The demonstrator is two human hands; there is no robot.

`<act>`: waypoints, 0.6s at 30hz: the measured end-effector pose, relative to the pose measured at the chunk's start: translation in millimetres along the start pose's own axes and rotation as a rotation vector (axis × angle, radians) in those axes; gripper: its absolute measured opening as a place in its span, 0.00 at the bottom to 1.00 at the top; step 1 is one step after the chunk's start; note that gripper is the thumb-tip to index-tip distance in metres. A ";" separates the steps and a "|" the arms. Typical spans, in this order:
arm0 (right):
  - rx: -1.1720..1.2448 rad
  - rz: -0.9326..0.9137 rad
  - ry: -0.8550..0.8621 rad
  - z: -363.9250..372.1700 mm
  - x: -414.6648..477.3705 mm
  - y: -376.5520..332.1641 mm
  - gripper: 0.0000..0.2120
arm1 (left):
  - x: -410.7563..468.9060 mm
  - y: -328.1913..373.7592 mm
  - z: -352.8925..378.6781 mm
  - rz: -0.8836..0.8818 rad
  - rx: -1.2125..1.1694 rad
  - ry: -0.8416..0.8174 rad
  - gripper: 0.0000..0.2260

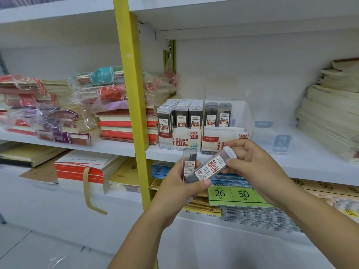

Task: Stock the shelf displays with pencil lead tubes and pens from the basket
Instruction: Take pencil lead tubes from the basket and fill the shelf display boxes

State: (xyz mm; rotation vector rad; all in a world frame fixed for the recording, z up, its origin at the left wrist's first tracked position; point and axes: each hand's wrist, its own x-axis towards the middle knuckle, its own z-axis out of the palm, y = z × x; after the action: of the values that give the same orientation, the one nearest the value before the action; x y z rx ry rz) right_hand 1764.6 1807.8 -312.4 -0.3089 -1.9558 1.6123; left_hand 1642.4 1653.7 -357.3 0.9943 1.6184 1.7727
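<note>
Both hands are up in front of the white shelf (120, 147), just below its front edge. Left hand (180, 188): grip clenched on two pencil lead tubes at once. It holds an upright tube (190, 162) btw fingers and palm, and also the lower end of a tilted tube (208, 167), w/ the thumb pressed across its bottom. Right hand (254, 164): grip pinching the white-capped upper end of that same tilted tube w/ thumb and forefinger, other fingers curled behind. The tilted tube reads 0.5 HB w/ a red 100 label and dark leads inside. It leans up to the right and crosses in front of the upright one. On the shelf right behind the hands stand two card display boxes side by side. The 0.5 box (180, 139) is packed w/ three rows of tubes standing upright. The 0.7 box (209, 141) holds only two tubes (217, 113), at its front left. A clear acrylic holder (272, 133) w/ a blue label sits just right of the 0.7 box. A yellow upright post (132, 98) runs down left of the boxes. Wrapped notebook stacks (58, 117) lie left of the post, cream notebook stacks (330, 117) at far right. On the lower shelf are paper packs, incl. a green pack (239, 194) marked 26 and 50, just below the right hand.
</note>
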 end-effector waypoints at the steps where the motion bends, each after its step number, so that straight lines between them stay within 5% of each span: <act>1: -0.001 0.008 0.005 0.3 0.0 -0.1 0.12 | 0.1 -0.3 0.2 0.003 0.001 0.000 0.15; 8: -0.119 -0.194 0.185 -4.3 7.2 -35.1 0.09 | 7.4 4.9 -0.8 -0.058 -0.136 0.070 0.04; 12: -0.218 -0.421 0.192 -2.2 34.2 -77.8 0.11 | 12.8 6.4 -12.2 -0.045 -0.175 0.190 0.11; 18: -0.690 -0.630 0.108 37.6 79.1 -105.0 0.13 | 10.8 12.1 -41.2 0.054 -0.149 0.290 0.07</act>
State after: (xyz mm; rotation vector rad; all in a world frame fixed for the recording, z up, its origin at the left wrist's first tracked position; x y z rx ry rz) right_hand 1698.7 1792.6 -193.6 -0.0211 -2.1705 0.4995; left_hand 1603.9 1636.4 -344.0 0.7458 1.6096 2.1199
